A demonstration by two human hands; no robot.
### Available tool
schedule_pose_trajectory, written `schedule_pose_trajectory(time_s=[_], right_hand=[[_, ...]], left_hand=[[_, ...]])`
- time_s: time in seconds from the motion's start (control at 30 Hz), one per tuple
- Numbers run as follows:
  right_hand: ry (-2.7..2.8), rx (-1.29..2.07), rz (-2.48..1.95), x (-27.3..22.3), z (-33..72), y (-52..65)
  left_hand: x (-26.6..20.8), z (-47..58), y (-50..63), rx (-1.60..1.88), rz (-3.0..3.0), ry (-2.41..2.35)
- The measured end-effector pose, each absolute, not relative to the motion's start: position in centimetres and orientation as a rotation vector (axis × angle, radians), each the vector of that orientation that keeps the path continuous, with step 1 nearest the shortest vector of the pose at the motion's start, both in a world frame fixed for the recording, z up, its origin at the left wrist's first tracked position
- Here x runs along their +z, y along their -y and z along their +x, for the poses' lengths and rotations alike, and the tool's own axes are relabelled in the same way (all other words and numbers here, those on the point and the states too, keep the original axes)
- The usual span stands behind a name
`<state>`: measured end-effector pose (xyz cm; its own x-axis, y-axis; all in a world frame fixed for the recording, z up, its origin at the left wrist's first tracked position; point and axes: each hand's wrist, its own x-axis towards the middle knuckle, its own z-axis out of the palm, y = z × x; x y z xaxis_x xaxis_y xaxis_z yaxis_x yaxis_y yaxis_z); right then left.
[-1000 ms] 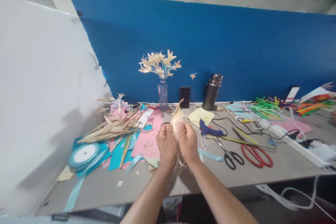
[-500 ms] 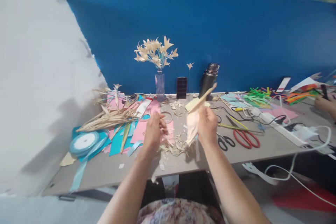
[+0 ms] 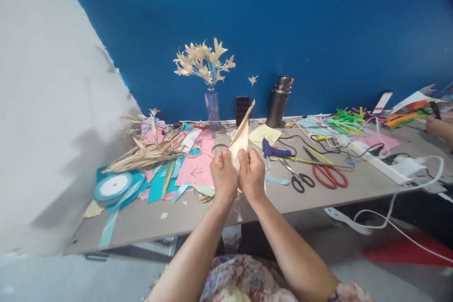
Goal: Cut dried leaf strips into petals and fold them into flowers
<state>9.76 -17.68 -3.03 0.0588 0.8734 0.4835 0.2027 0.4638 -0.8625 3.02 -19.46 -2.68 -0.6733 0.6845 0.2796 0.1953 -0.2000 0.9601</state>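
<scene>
Between my two hands is a pale, cream-coloured dried corn husk (image 3: 241,140), its narrow tip pointing up and away from me. My left hand (image 3: 224,173) is closed on its left side, and my right hand (image 3: 251,172) pinches the other side with the thumb on top. The knuckles nearly meet, and the husk's lower end is hidden behind them. To the right lie a blue glue gun (image 3: 278,150), black-handled scissors (image 3: 301,182) and red-handled scissors (image 3: 330,176). At the left is a bundle of dried husk strips (image 3: 146,156).
Husk flowers (image 3: 205,60) stand in a clear bottle (image 3: 212,107) at the back, near a phone (image 3: 242,107) and a dark flask (image 3: 279,104). A ribbon spool (image 3: 113,188) lies left. A power strip (image 3: 382,164) with cables sits right. Another person's hand (image 3: 439,127) shows at far right.
My right hand has brought the husk left to the middle, and my left hand, loosely open before, now grips it too. The glue gun has come into view from behind my right hand.
</scene>
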Motion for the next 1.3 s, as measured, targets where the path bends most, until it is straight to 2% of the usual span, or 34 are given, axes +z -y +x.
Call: schedule_pose_trajectory(time_s=[0.23,0.33,0.4,0.47,0.63,0.8,0.87,1.0,1.1,1.2,1.3], right_hand=[[1.297,1.189,-0.906,-4.0,9.6,16.1],[1.305,1.026,-0.936,-3.6,9.6,15.5],[1.348,0.887,-0.956,-3.1,9.7,14.9],[1.354,0.908,-0.945,-2.6,9.9,14.4],[1.275,1.369,-0.836,-1.6,9.6,14.2],[1.200,1.618,-0.819,-1.2,8.5,14.1],[1.204,1.516,-0.858,-1.2,8.1,13.5],[1.495,1.091,-0.875,-1.1,8.2,12.4],[1.676,0.870,-0.851,-1.4,8.4,12.6],[1.791,0.885,-0.848,-1.7,8.6,13.1],[1.757,0.970,-0.867,-1.4,8.7,12.6]], left_hand=[[-3.0,2.2,18.6,1.908,1.152,-1.603],[-2.8,2.1,18.7,1.845,1.060,-1.574],[-2.6,1.9,19.1,1.679,0.961,-1.406],[-2.4,1.6,19.8,1.505,0.956,-1.232],[-1.9,0.0,20.9,1.388,1.226,-1.133],[-3.1,-1.2,20.2,1.392,1.143,-1.073],[-3.6,-1.5,20.0,1.412,1.081,-1.048],[-2.2,-2.5,19.1,1.376,1.143,-1.070],[0.4,-3.8,17.6,1.597,1.137,-1.179],[2.3,-4.7,15.5,1.775,1.135,-1.414],[2.2,-4.3,14.0,1.787,1.196,-1.495]])
